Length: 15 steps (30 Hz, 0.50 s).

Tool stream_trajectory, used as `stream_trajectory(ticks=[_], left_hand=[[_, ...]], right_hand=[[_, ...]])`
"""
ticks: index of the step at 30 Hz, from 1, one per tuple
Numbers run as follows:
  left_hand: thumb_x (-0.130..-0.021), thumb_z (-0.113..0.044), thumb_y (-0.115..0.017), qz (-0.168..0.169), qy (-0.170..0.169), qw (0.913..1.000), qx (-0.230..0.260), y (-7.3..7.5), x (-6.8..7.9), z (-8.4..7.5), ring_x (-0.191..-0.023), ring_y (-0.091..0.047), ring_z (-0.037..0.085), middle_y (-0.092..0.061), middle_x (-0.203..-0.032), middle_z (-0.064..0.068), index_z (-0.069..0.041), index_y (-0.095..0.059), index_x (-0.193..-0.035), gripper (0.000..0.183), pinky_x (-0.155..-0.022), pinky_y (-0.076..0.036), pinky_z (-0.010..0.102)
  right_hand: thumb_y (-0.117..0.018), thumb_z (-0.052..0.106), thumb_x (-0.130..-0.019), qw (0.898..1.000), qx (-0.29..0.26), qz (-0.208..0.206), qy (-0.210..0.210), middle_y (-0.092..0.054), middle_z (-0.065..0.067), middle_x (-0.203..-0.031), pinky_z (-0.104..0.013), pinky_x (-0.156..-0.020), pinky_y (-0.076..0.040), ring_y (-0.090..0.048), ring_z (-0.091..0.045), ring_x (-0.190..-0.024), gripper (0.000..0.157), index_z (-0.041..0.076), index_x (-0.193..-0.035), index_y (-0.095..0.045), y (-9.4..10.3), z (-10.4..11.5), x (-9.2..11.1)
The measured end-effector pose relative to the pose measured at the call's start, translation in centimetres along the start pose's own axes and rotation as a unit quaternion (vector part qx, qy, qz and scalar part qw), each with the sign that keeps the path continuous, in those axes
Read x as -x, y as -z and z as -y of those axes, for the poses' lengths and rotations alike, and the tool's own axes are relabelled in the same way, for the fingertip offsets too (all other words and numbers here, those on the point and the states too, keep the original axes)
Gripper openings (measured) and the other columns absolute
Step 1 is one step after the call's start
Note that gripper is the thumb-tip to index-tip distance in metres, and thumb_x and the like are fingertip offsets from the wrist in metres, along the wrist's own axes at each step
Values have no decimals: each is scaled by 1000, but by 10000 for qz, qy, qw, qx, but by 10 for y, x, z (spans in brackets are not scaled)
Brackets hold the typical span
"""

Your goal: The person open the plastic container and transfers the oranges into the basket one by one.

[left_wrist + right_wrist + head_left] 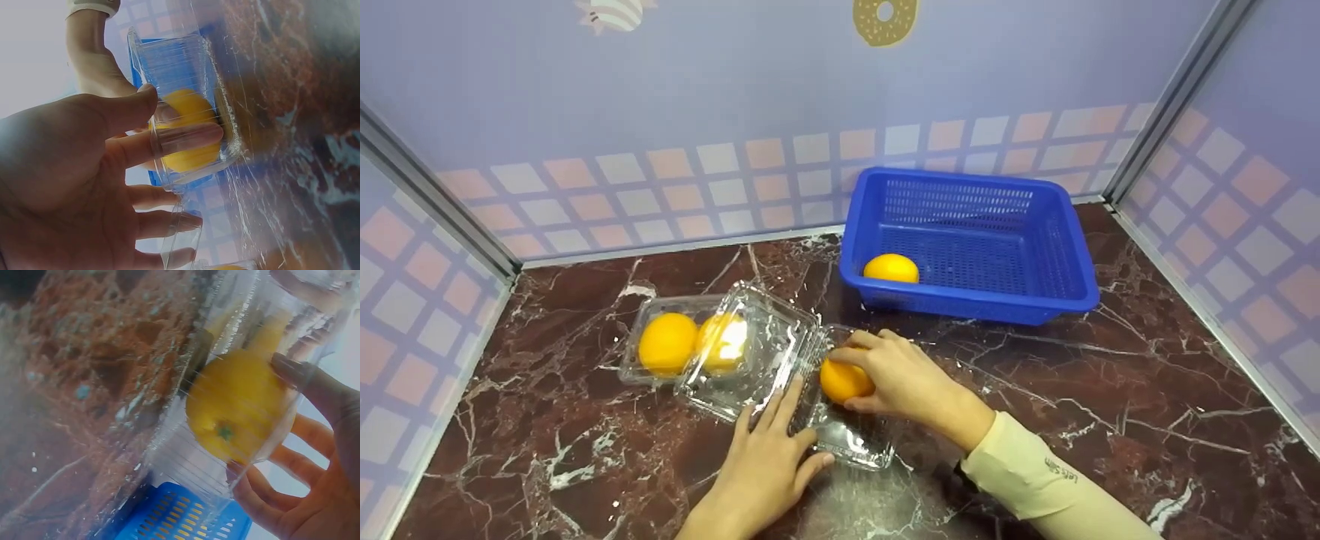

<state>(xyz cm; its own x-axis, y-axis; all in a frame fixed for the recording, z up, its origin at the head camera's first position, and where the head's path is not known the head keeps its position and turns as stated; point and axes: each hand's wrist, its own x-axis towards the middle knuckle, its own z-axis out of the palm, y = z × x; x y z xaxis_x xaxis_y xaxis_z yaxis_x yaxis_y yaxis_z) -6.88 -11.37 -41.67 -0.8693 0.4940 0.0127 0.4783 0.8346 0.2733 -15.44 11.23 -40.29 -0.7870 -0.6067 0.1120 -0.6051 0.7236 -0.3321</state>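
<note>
My right hand [904, 379] grips an orange [844, 381] inside the base of a clear plastic clamshell box [855, 446]. The right wrist view shows this orange [239, 405] through the box wall, its green stem end visible, with thumb and fingers around it. The box's lid [780, 345] is folded back to the left and overlaps a second clear box [634, 367]. My left hand [765, 465] rests with spread, fairly straight fingers on the opened box, near the join of lid and base. In the left wrist view, the left index finger [191, 138] shows through clear plastic.
Two more oranges, one bare to view [667, 343] and one under the lid [722, 343], sit in the second box. A blue perforated basket [975, 300] stands at the back right, with one orange [891, 268] in its near left corner. Patterned panels [765, 172] border the dark marbled tabletop [1080, 390].
</note>
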Motion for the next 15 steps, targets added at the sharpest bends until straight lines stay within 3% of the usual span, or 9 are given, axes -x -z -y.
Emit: stream_trajectory(ticks=[7,15], left_hand=[[-102,-45,-66,54,55,10000,-9,2,-1,-2,-149,-42,49,-28,-171,24,-13,-78,-118,38,-115,-31,80],[-102,-45,-65,60,86,9999,-10,0,-1,-3,-150,-41,49,-29,-171,24,-13,-77,-118,38,-117,-29,80]], right_hand=[[-95,31,-79,9996,179,212,59,-69,-5,-124,-47,-94,-61,-70,-29,-103,64,17,-137,-71,3,5,5],[-95,29,-79,9997,232,113,-24,-69,-6,-119,-46,-90,-64,-72,-30,-95,65,14,-137,-70,0,7,7]])
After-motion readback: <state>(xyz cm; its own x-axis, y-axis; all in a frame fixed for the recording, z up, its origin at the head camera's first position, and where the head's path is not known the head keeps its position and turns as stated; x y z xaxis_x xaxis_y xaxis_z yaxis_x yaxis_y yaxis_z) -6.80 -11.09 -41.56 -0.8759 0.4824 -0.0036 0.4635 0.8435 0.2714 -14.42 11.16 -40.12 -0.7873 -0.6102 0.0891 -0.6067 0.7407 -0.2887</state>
